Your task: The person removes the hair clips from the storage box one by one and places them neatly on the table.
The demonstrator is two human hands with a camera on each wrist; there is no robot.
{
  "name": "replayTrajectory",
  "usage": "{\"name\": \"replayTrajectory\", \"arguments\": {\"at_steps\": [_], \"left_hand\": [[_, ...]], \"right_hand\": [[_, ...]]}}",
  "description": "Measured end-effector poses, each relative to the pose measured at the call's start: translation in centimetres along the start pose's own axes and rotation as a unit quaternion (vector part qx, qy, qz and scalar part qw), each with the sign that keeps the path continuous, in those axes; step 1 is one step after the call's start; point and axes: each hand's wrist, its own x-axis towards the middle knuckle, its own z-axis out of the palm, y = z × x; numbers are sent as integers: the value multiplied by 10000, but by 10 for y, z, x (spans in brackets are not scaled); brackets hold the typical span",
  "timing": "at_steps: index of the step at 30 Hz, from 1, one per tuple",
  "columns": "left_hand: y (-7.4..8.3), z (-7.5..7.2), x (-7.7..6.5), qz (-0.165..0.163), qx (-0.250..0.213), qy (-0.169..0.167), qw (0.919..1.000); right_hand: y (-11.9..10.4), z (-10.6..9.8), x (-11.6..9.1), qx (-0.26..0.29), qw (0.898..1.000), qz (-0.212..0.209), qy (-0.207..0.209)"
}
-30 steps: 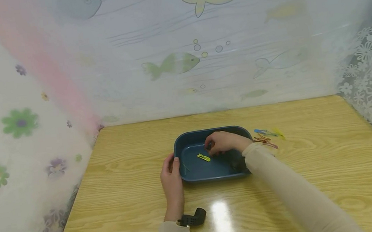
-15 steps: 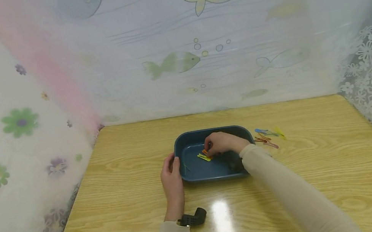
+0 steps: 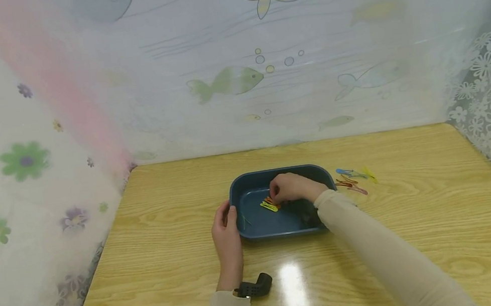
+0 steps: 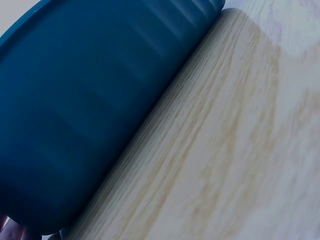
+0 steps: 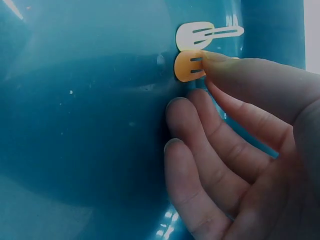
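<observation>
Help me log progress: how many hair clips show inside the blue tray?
2 clearly: the yellow clip and, beside it, the orange clip held by the right hand. The hand may hide others; a thin mark at the tray's left end is too small to tell.

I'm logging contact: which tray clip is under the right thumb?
The orange clip in the tray: the right thumb partly covers it, leaving the yellow clip beside it uncovered.

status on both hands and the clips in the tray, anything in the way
Left hand holding dark blue rectangular tray. Right hand pinching flat orange slotted hair clip inside. Flat yellow slotted clip lies alongside. No obstruction visible.
</observation>
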Motion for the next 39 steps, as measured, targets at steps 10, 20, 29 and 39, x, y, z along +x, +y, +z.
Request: {"name": "replayTrajectory", "arguments": {"at_steps": [10, 20, 29, 39], "left_hand": [[-2, 1, 0, 113, 51, 57, 9999], [-2, 1, 0, 94, 162, 86, 9998], [1, -1, 1, -26, 107, -57, 9999], [27, 1, -11, -50, 203, -55, 9998]], "right_hand": [[0, 1, 2, -15, 9997, -152, -167], [3, -8, -3, 228, 9991, -290, -223], [6, -14, -11, 472, 9981, -345, -196], [13, -25, -18, 968, 9940, -495, 104]]}}
